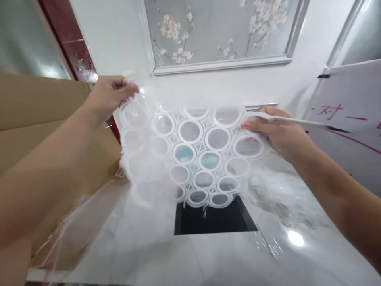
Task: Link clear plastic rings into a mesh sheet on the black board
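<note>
A sheet of joined white rings with see-through centres (204, 159) hangs spread between my hands, its left side veiled and blurred by clear film. Two of the rings show pale blue through them. At the upper left corner, my left hand (111, 93) is closed in a pinch on the sheet and crinkled clear film. My right hand (278, 129) grips the upper right edge between thumb and fingers. Along that same hand lies a slim white tool with a dark pointed tip (315, 124), pointing right; its exact kind is unclear.
An open cardboard box (38, 107) stands at the left. Under the sheet, a black rectangle (214, 220) lies on the glossy white marbled table (190, 258). Clear plastic packaging (276, 194) rests at the right. Behind are a framed floral picture (220, 35) and a whiteboard with red writing (351, 91).
</note>
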Available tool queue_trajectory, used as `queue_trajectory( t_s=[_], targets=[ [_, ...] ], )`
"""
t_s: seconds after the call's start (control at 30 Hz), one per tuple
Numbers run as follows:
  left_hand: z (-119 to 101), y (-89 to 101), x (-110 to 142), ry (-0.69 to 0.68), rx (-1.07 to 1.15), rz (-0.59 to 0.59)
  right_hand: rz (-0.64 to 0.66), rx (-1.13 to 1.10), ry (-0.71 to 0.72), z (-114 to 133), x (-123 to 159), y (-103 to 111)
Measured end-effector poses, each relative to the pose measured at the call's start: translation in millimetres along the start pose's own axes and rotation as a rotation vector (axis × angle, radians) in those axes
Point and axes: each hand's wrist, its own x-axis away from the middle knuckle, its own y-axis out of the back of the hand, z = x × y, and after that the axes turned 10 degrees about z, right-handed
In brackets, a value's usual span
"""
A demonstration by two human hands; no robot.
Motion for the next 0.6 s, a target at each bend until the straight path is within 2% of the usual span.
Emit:
queue_trajectory(
  t_s=[0.07, 0.13, 0.23, 0.3, 0.37, 0.43, 0.5, 0.6],
  targets=[
    [24.3, -4.8, 4.6, 0.048, 0.046, 0.087, 0.022, 0.143, -0.021, -3.2, -13.2, 12.2],
    [50.8, -19.7, 5.2, 0.090, 0.097, 0.206, 0.088, 0.218, -0.079, -21.0, -30.1, 19.1],
    [84.1, -49.4, 5.1, 0.140, 0.246, 0.407, 0.133, 0.171, -0.178, -56.9, -54.4, 25.0],
    [97.8, -64.5, 7.3, 0.160, 0.307, 0.484, 0.152, 0.111, -0.220, -73.1, -64.1, 28.7],
    [103.9, -72.5, 13.4, 0.185, 0.361, 0.529, 0.179, 0.066, -0.222, -79.2, -64.5, 33.5],
    [104.1, -76.4, 26.4, 0.210, 0.386, 0.589, 0.252, 0.094, -0.218, -80.0, -53.4, 38.6],
    [102.5, -82.4, 49.7, 0.208, 0.363, 0.721, 0.373, 0.208, -0.250, -83.9, -30.3, 42.0],
    [104.4, -104.9, 108.6, 0.163, 0.287, 0.996, 0.539, 0.491, -0.284, -107.7, 22.7, 40.2]
  ],
)
